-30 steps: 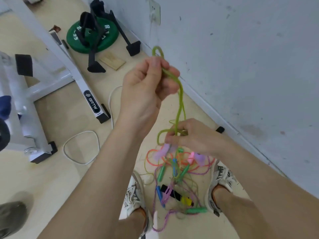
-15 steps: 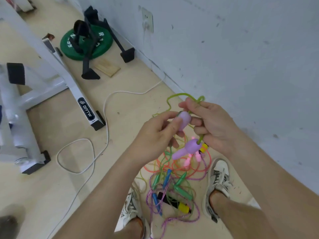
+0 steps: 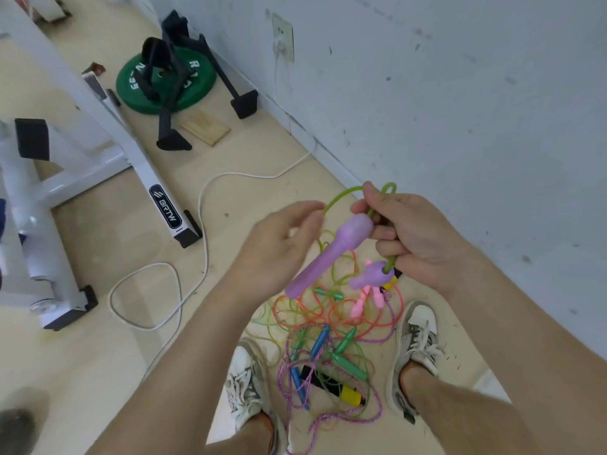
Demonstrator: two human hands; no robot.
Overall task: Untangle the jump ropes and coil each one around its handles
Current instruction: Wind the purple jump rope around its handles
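Pale gym floor by the wall: the tangle (image 3: 328, 339) lies between your shoes. Your right hand (image 3: 417, 238) pinches the green rope (image 3: 345, 193) above its purple handles (image 3: 331, 254), now lifted off the tangle. Your left hand (image 3: 279, 244), raised high a second ago, blurs beside them, grip unclear. This rope looks nearly free for coiling.

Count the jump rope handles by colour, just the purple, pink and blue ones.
Purple handles: 2, both on the green rope held by the right hand
Pink handles: 2
Blue handles: 2
Total: 6
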